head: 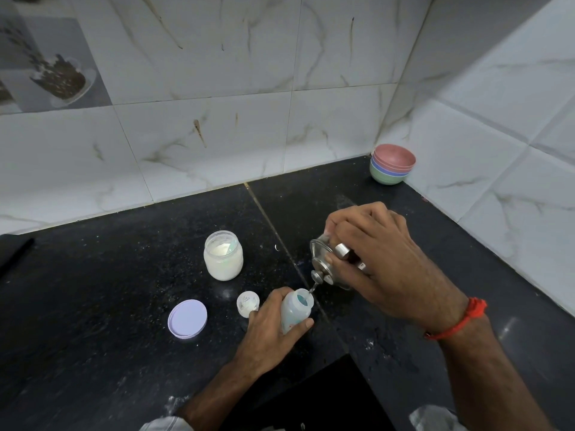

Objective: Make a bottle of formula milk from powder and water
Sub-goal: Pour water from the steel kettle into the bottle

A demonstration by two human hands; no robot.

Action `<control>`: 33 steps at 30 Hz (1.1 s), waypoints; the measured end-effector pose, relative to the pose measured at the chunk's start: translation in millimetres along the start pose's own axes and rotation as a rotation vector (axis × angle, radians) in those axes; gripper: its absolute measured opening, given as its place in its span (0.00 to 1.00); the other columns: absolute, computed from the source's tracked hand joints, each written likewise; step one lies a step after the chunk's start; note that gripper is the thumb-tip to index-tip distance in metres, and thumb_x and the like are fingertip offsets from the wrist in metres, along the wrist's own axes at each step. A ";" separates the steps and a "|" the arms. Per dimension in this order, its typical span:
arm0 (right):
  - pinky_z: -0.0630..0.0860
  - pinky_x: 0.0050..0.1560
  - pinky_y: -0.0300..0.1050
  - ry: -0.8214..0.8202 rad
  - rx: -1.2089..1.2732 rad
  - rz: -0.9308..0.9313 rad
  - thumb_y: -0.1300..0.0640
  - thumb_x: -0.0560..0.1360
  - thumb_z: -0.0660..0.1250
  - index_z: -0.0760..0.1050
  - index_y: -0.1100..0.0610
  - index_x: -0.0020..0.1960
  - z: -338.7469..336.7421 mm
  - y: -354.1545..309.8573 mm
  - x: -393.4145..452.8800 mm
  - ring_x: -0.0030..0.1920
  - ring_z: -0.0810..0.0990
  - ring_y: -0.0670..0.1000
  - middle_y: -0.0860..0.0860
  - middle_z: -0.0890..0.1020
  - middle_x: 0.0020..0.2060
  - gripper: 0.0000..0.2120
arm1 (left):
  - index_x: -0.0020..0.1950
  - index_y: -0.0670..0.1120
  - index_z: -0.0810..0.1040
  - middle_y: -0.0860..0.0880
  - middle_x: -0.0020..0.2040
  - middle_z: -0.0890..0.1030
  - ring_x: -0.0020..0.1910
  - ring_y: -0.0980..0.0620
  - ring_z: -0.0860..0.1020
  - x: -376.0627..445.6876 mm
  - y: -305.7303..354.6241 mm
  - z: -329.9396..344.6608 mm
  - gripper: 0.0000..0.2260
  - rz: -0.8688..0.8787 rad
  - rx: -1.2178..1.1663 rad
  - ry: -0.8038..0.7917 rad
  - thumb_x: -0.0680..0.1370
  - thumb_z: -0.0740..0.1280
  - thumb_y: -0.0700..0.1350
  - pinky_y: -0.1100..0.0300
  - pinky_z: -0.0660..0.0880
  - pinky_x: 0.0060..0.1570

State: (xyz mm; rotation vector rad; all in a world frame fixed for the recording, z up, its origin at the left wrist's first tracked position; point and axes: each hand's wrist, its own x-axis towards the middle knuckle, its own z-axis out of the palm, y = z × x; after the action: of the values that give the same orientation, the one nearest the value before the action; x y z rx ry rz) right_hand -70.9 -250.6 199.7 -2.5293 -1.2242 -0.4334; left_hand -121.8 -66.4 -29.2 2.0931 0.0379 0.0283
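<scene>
Writing: a faint print shows on the baby bottle's side and on the bottle cap, too small to read; no brand can be made out anywhere
Left hand: wrapped round the baby bottle, thumb along its near side, fingers behind, holding it upright on the black desk; forearm comes up from the bottom edge
Right hand: curled over a tilted glass water jug with a steel lid, spout down toward the bottle's open mouth; a thin stream of water runs from spout to mouth; red thread bracelet on the wrist
Baby bottle: translucent, open, just left of the desk's seam, directly below the spout
Powder jar: open, white powder inside, behind the bottle, apart from it
Lilac lid: flat on the desk, left of the bottle
Bottle cap: beside the left hand's knuckles
Stacked bowls: pink on top, in the far corner against the tiled wall
</scene>
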 end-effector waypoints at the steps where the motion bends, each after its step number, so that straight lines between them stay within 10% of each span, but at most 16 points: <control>1: 0.73 0.55 0.61 0.003 -0.004 0.000 0.47 0.79 0.60 0.72 0.49 0.54 0.0 0.1 -0.1 0.57 0.70 0.50 0.45 0.77 0.59 0.08 | 0.66 0.66 0.65 0.69 0.63 0.74 0.63 0.61 0.76 0.0 0.3 0.0 0.26 0.002 0.000 0.005 0.73 0.70 0.70 0.44 0.76 0.65; 15: 0.73 0.56 0.60 -0.009 0.008 0.026 0.45 0.80 0.60 0.74 0.49 0.55 10.4 4.2 -3.4 0.58 0.71 0.50 0.44 0.77 0.59 0.10 | 0.66 0.65 0.65 0.65 0.63 0.76 0.63 0.59 0.76 -1.1 5.7 -1.1 0.25 0.006 -0.011 0.011 0.74 0.71 0.67 0.44 0.76 0.65; 33: 0.75 0.51 0.41 0.241 1.011 0.552 0.62 0.79 0.71 0.79 0.58 0.51 85.8 43.0 -42.4 0.50 0.79 0.46 0.47 0.81 0.51 0.02 | 0.66 0.61 0.72 0.60 0.62 0.79 0.62 0.56 0.79 -10.6 22.0 -14.0 0.23 0.047 -0.165 0.106 0.75 0.77 0.58 0.55 0.80 0.58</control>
State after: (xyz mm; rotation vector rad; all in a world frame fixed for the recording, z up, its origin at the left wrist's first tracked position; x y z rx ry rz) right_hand -49.9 -272.5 99.2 -1.7279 -0.4120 0.0379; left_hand -132.5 -65.6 -3.2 1.9258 0.0489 0.1657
